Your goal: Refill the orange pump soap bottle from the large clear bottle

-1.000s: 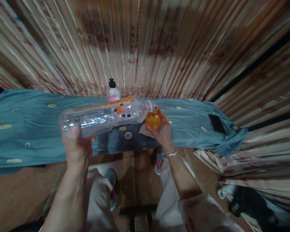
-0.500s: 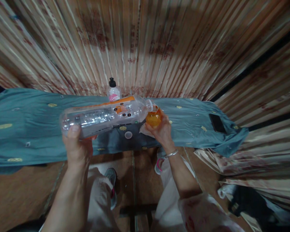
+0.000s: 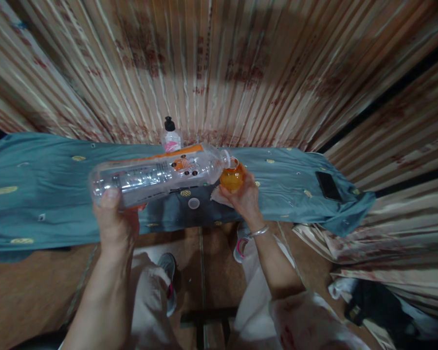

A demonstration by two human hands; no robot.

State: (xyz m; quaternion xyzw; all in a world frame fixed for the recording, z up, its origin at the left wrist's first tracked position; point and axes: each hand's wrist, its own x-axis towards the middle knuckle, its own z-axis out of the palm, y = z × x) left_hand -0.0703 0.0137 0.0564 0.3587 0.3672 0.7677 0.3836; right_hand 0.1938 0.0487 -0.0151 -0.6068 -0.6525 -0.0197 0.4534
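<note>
My left hand [image 3: 117,218] is closed round the base of a large clear plastic bottle [image 3: 156,175] with an orange printed label. The bottle lies nearly level in the air, its neck pointing right and slightly up. Its uncapped mouth meets the rim of a small orange see-through container [image 3: 232,179]. That container is gripped by my right hand [image 3: 246,197], fingers wrapped round its right side. Whether liquid passes between the two I cannot tell. Below them a small round white cap [image 3: 193,203] rests on the cloth, and a pale cloth-like item [image 3: 221,197] lies partly under my right hand.
A green patterned cloth [image 3: 58,189] covers the long narrow table. Behind the large bottle stands a pump-style bottle [image 3: 172,138] with a black top. A dark phone [image 3: 328,186] lies at the right. Pleated curtains [image 3: 211,73] hang close behind. A dark bag [image 3: 379,306] is on the floor.
Almost nothing differs. The large bottle's base and my left hand have shifted very slightly left; the orange container stays in place.
</note>
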